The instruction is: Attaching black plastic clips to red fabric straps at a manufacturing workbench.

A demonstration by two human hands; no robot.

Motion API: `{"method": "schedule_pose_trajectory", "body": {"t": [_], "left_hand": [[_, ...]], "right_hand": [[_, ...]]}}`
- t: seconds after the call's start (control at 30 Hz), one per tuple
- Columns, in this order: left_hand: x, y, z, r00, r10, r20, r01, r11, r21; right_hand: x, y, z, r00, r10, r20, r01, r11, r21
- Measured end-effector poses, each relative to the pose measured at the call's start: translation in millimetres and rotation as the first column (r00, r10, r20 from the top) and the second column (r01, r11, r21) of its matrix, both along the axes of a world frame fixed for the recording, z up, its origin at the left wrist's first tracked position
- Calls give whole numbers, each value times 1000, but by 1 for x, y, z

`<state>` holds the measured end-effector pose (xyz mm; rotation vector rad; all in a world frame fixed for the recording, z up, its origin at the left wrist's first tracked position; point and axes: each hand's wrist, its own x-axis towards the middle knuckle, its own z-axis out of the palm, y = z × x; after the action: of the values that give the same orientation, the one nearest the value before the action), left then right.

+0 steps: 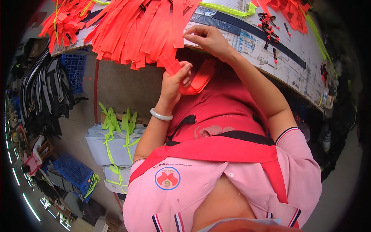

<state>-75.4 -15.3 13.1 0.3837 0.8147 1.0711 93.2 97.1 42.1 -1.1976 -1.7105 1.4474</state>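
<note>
My left hand [177, 79] is closed round a bundle of neon orange-red fabric strips [201, 81]. The bundle loops down below the fist, and its flat ends stick out above the thumb. Further up, my right hand [210, 41] bends in from the right over the table edge. Its thumb and forefinger come together at the edge of a hanging orange strip [177, 25] and appear to pinch it. A large fan of the same strips [135, 33] lies on the table, with ends drooping over the near edge.
The cardboard-covered table [286, 73] carries small black-and-red pieces [268, 29] and yellow-green bands [228, 11]. More orange strips [63, 21] lie at far left. Black and grey straps [44, 85] hang at left, near blue crates [73, 174]. Tied white stacks [110, 149] stand beside my left arm.
</note>
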Motion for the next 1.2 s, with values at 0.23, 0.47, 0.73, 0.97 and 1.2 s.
{"method": "schedule_pose_trajectory", "body": {"t": [0.23, 0.47, 0.73, 0.97, 1.2], "left_hand": [[10, 6, -15, 978, -184, -101, 191, 979, 67], [2, 11, -8, 972, -174, 156, 168, 984, 52], [2, 20, -11, 858, -463, 223, 416, 881, 227], [13, 24, 39, 907, 190, -376, 19, 873, 487], [9, 14, 30, 656, 336, -675, 233, 761, 605]], "right_hand": [[5, -51, 21, 963, 203, 179, -229, 964, 138], [22, -56, 17, 963, 89, -256, -163, 944, -287], [33, -56, 27, 980, 152, -129, -155, 988, -16], [33, -55, 44, 994, -3, -114, 16, 994, 112], [29, -65, 41, 996, 84, 12, -85, 965, 246]]}}
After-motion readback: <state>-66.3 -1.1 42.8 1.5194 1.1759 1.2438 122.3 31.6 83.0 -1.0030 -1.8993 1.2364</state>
